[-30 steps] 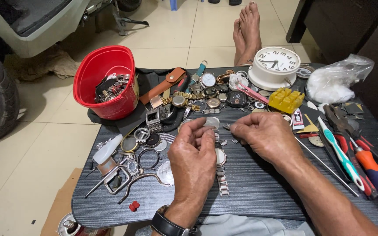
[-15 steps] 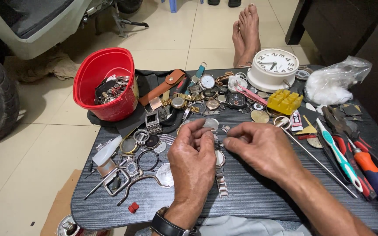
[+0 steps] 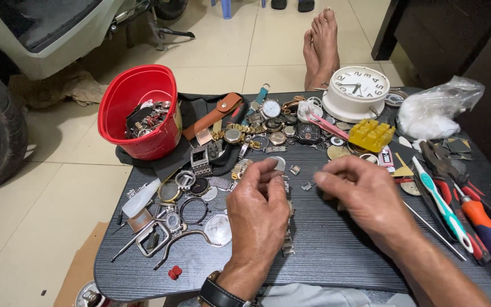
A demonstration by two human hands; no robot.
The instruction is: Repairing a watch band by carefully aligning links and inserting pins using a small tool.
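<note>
1. My left hand [image 3: 257,210] is in the middle of the worktop [image 3: 336,256], fingers curled, pinching a small round silvery watch case [image 3: 275,164] between thumb and fingertips.
2. A metal link bracelet [image 3: 287,241] lies on the worktop under and just right of that hand, running toward the near edge.
3. My right hand [image 3: 365,196] is just beside the left, fingers drawn together at the tips; whether something tiny is pinched there I cannot tell.
4. A loose small metal link [image 3: 307,186] lies on the worktop between my two hands.
5. A thin metal rod [image 3: 433,232] lies slanted on the worktop, showing past my right wrist.
6. Toward the left edge lie watch rings, bezels and a round glass [image 3: 218,228], with a small red piece [image 3: 174,272] near the near-left corner.
7. At the far-left corner stands a red bucket [image 3: 137,111] holding watch parts, and just beside it lies a brown leather strap [image 3: 218,113].
8. Along the far edge are scattered watches [image 3: 271,108], a white round clock [image 3: 361,91] and a yellow plastic block [image 3: 371,134].
9. At the right edge lie a teal-and-white toothbrush [image 3: 441,204], an orange-and-blue screwdriver [image 3: 487,233] and dark pliers [image 3: 440,161].
10. A crumpled clear plastic bag [image 3: 434,111] sits at the far-right corner.
</note>
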